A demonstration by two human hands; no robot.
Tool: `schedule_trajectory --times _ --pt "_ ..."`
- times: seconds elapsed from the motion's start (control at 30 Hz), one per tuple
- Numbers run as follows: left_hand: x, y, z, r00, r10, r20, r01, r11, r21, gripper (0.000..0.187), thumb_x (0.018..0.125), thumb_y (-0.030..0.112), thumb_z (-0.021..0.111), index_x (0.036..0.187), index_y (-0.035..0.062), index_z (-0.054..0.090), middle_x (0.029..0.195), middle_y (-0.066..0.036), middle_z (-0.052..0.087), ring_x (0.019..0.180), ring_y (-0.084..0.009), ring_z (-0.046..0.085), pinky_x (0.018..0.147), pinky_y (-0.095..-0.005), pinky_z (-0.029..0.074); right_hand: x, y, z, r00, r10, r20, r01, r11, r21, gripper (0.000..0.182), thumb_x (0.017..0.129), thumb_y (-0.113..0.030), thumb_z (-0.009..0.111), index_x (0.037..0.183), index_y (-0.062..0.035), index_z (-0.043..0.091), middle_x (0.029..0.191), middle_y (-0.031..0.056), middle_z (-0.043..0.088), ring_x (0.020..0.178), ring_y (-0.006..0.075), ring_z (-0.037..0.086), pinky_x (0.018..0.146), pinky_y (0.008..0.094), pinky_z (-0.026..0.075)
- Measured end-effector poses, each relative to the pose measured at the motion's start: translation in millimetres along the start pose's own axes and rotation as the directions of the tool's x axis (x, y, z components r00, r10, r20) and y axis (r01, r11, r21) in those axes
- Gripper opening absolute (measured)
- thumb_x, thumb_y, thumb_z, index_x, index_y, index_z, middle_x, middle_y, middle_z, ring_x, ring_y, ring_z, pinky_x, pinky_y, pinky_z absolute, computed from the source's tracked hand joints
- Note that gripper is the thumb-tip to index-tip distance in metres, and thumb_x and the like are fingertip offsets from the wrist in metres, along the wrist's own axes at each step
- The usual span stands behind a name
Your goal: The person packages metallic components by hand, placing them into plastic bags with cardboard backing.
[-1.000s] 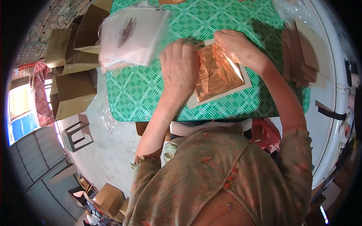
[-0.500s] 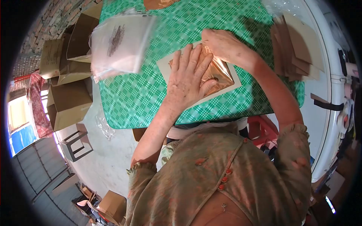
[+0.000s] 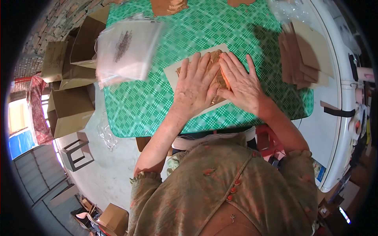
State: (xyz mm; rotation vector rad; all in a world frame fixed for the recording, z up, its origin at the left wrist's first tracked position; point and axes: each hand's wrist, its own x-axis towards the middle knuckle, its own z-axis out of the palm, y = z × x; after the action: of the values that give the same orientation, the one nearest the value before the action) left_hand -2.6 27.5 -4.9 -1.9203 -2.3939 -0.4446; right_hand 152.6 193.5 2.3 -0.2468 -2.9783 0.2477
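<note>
A shiny copper-coloured foil sheet [image 3: 215, 58] lies on a pale square card [image 3: 171, 73] near the front of the table. My left hand [image 3: 194, 87] rests flat on the left part of the foil with its fingers apart. Flat over the right side is my right hand [image 3: 245, 87], its fingers stretched forward and the little finger spread away. Both thumbs come close together over the foil. Between the hands the foil looks creased, and much of it is hidden beneath them.
A green checked cloth [image 3: 212, 23] covers the table. Clear plastic bags [image 3: 130, 51] are stacked at the left, brown and pale cards [image 3: 311, 49] at the right. Copper-coloured pieces [image 3: 169, 6] lie at the far edge. Open cardboard boxes [image 3: 71, 106] stand left of the table.
My right hand has come back from the far right edge of the foil and now lies flat beside my left hand. My left hand stays almost in place.
</note>
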Motion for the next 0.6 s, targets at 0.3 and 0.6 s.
schedule_trajectory --times 0.3,0.6 --pt "1 2 2 0.999 -0.004 -0.050 0.003 0.999 -0.032 0.061 0.109 0.040 0.055 0.165 0.0154 0.047 0.172 -0.018 0.039 0.161 -0.0426 0.031 0.133 -0.0602 0.020 33 9 1 0.996 -0.056 -0.068 0.051 0.996 -0.072 0.073 0.110 -0.047 0.053 0.167 -0.0029 0.040 0.176 0.0102 0.035 0.165 0.0291 0.026 0.134 0.0611 0.008" --pt "-9 11 -2 0.999 0.042 -0.016 -0.043 0.998 -0.051 0.062 0.110 0.040 0.055 0.167 0.0213 0.045 0.177 -0.015 0.032 0.163 -0.0423 0.027 0.134 -0.0594 0.019 11 11 7 0.997 -0.057 -0.045 0.054 0.996 -0.072 0.067 0.109 -0.042 0.054 0.166 -0.0068 0.043 0.176 0.0059 0.036 0.164 0.0271 0.028 0.135 0.0582 0.009"
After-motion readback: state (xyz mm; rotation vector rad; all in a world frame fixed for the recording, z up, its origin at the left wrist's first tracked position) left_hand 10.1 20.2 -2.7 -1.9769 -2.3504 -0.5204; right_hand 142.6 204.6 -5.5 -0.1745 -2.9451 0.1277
